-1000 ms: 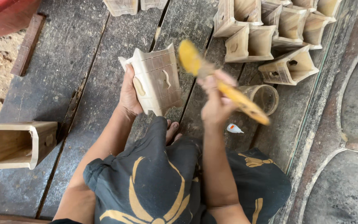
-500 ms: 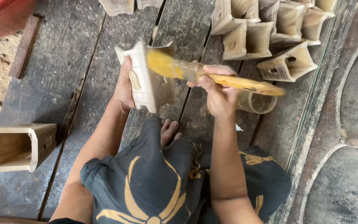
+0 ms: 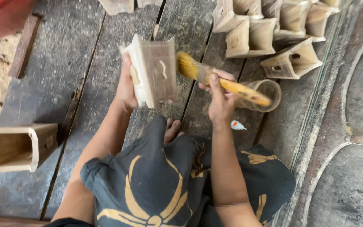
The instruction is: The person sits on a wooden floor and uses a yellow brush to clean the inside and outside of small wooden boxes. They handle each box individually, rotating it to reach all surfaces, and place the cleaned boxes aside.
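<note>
Head view looking straight down at a plank floor (image 3: 55, 84), person sitting cross-legged on it. Left hand (image 3: 127, 86) is wrapped around the left side of a small wooden box (image 3: 154, 71), holding it up off the planks and tilted, near the middle of the floor. Right hand (image 3: 219, 98) is closed around the handle of a brush (image 3: 219, 80) with yellow bristles; the bristle end sits just beside the box's right edge, can't tell if it's actually touching.

Stuff around: a clear cup (image 3: 265, 94) lies just behind the brush handle, right of the hand, and the handle crosses in front of it so part of the cup is hidden. A little white tube (image 3: 237, 125) lies on the planks just below that hand. Along the top right edge of the floor there's a row of boxes (image 3: 269, 29) of the same kind, packed close together, open sides showing. Another box (image 3: 17, 147) sits alone at the left edge, on its side. Two more poke in at the top edge. The person's knees in dark patterned cloth (image 3: 156, 185) cover the bottom middle, with bare toes (image 3: 173, 128) peeking out under the held box.
</note>
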